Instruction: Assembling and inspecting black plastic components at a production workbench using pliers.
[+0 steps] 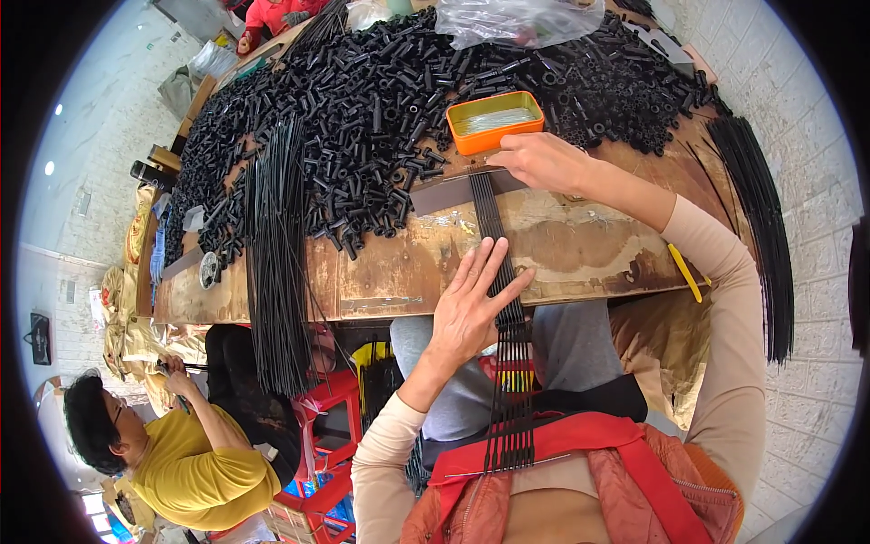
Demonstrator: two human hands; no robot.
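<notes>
My left hand (464, 313) lies flat, fingers stretched, across a row of thin black rods (487, 204) set side by side. The rods run from the tabletop over its front edge down toward my lap, where they fan slightly apart. Under their far ends rests a flat dark brown bar (441, 196). At those far ends my right hand (539, 161) is closed in a pinch; what its fingertips hold is too small to make out. Just beyond it stands an orange tin (494, 142) with thin silvery pins or wires inside.
A big heap of short black tubular parts (362, 109) covers the table's far side, with a clear plastic bag (517, 20) on top. Bundles of black rods (276, 245) hang over the edge. A yellow-handled tool (684, 272) lies at right. Another person (195, 453) sits at left.
</notes>
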